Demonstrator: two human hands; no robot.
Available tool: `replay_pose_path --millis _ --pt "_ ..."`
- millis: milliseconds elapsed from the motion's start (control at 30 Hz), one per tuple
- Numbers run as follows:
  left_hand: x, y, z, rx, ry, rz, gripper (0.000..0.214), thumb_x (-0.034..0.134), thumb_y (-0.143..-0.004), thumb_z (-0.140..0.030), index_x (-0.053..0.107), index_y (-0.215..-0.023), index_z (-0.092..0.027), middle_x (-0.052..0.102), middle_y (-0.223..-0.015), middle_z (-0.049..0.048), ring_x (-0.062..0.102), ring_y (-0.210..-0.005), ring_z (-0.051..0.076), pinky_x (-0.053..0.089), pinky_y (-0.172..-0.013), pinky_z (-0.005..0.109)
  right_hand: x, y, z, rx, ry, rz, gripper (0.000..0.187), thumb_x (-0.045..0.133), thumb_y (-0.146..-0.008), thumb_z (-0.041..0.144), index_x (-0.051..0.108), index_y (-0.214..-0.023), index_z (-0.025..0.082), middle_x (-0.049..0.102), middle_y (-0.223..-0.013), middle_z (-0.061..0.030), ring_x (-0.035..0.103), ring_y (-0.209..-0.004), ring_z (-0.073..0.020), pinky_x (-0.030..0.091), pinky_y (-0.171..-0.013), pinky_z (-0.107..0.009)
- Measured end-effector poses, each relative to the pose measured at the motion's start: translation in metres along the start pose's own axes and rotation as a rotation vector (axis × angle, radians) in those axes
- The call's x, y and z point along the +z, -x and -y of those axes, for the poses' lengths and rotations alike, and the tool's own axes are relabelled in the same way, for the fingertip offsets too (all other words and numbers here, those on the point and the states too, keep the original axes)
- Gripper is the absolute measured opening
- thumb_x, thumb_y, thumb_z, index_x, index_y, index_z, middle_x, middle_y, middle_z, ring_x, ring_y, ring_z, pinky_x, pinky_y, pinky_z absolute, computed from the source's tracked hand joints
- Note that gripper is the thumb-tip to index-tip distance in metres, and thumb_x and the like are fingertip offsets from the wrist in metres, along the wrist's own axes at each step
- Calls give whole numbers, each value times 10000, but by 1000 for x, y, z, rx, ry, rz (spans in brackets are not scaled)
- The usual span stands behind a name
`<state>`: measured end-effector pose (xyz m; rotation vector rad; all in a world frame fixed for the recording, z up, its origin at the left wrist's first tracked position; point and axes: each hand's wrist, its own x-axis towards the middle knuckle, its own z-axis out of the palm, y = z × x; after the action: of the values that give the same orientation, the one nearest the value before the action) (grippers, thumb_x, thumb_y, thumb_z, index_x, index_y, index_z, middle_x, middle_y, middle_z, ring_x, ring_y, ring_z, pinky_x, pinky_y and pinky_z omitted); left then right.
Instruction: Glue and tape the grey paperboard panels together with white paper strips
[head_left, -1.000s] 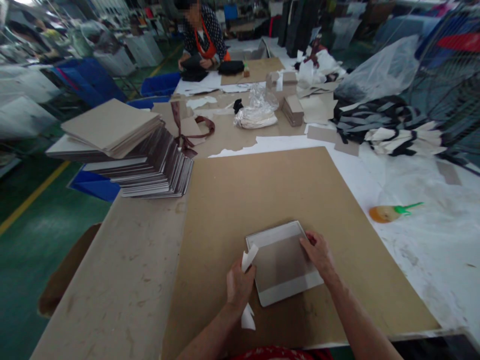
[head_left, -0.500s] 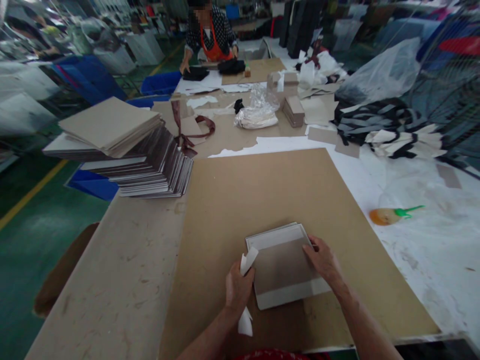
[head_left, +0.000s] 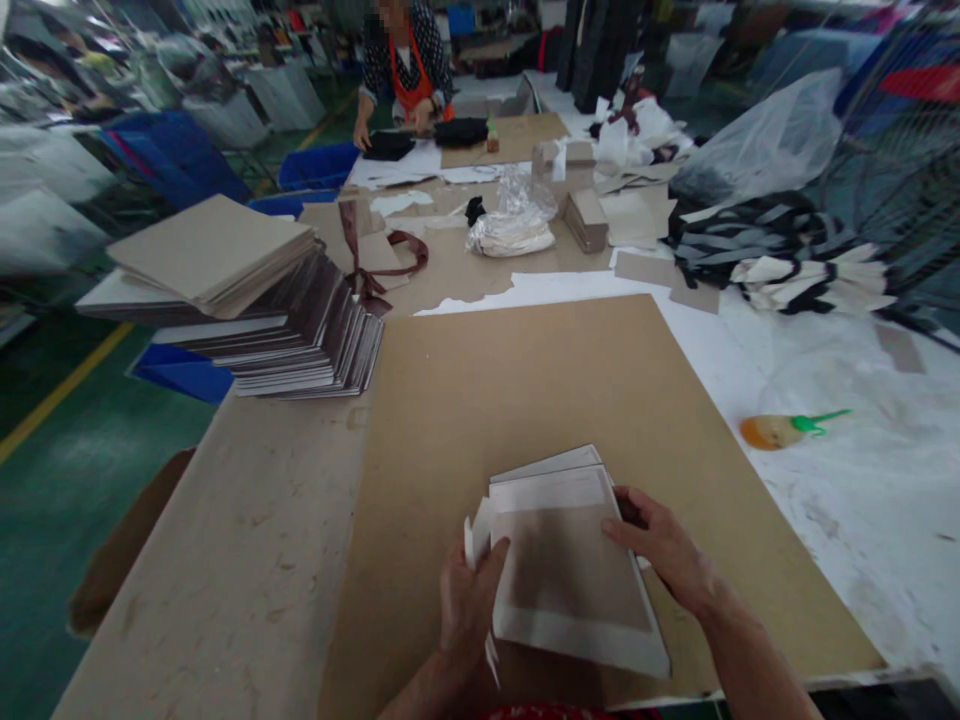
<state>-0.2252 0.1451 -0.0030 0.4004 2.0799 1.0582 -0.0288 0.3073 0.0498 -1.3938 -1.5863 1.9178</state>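
Note:
A grey-brown board panel (head_left: 570,560) with pale bands along its edges is tilted above the tan work board (head_left: 450,400). My right hand (head_left: 664,545) grips its right edge, thumb on top and fingers underneath. At the left edge my left hand (head_left: 466,600) is closed, with its thumb on the panel and a white paper strip (head_left: 480,530) caught in the same grip. A second panel (head_left: 551,463) shows behind the top one, mostly covered by it.
A tall stack of boards (head_left: 300,340) stands at the left. On the right lie an orange-tipped bottle (head_left: 772,432) with a green nozzle and bundled straps (head_left: 810,280). Clear plastic (head_left: 517,225) sits farther back. A person in an orange apron (head_left: 412,80) works at the far end.
The top panel has turned and slid toward me, uncovering more of the panel behind it. My left hand has shifted slightly left and down, onto its edge; my right hand has moved slightly down.

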Motion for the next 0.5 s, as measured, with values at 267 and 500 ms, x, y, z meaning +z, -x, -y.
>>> replay_pose_path --millis 267,500 --pt "-71 51 -49 -76 324 33 778 829 -544 -611 656 -1157 -165 772 -975 80 711 -965 336 608 -774 348 121 34 64 -307 38 377 406 574 -932 404 601 -1301 238 614 -1192 -52 570 -1086 -229 469 -947 -350" --pt "-142 59 -40 -420 375 -141 506 884 -556 -429 713 -961 -179 769 -770 83 733 -699 308 621 -587 389 175 15 10 -282 -13 562 497 527 -956 564 649 -1254 186 604 -1190 -81 582 -1112 -237 471 -973 -365"
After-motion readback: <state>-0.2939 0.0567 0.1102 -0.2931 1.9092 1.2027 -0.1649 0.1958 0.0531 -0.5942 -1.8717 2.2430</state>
